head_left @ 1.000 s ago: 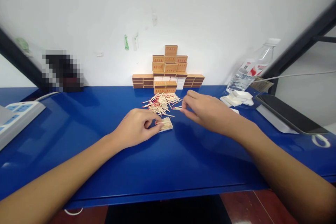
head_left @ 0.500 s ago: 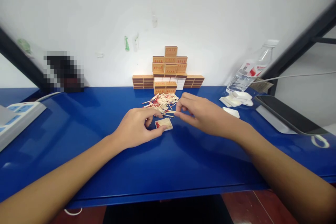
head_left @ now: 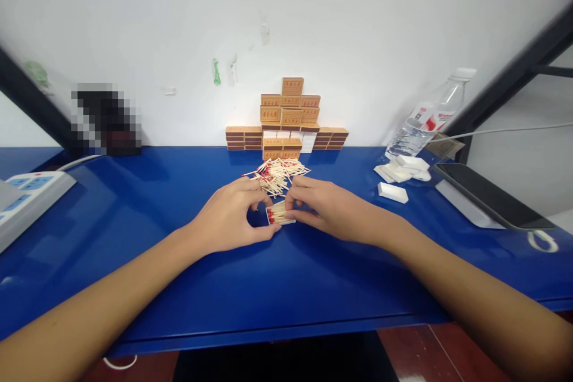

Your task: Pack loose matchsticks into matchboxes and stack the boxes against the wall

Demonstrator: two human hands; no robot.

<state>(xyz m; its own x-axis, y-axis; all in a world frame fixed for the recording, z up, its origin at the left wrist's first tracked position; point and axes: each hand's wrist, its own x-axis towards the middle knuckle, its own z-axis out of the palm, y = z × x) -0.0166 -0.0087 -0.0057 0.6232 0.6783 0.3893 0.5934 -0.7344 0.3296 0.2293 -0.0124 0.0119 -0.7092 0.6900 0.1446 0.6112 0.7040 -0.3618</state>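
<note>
A small white matchbox tray (head_left: 289,222) lies on the blue table with red-tipped matches (head_left: 277,212) inside it. My left hand (head_left: 230,212) grips the tray from its left, fingers at the far side and thumb at the near side. Over the tray's right end, my right hand (head_left: 324,208) has thumb and fingers pinched together on matches, which are largely hidden by the fingertips. Just behind both hands is a loose pile of matches (head_left: 278,172), their red heads pointing various ways.
Stacked brown matchboxes (head_left: 290,114) stand against the wall. To the right are white tray pieces (head_left: 393,192), a tilted water bottle (head_left: 416,122) and a phone (head_left: 492,194) on a white support. A power strip (head_left: 40,206) sits at the left.
My right hand has moved left and toward me, from beside the pile to over the tray, bringing matches with it. My left hand stays at the tray.
</note>
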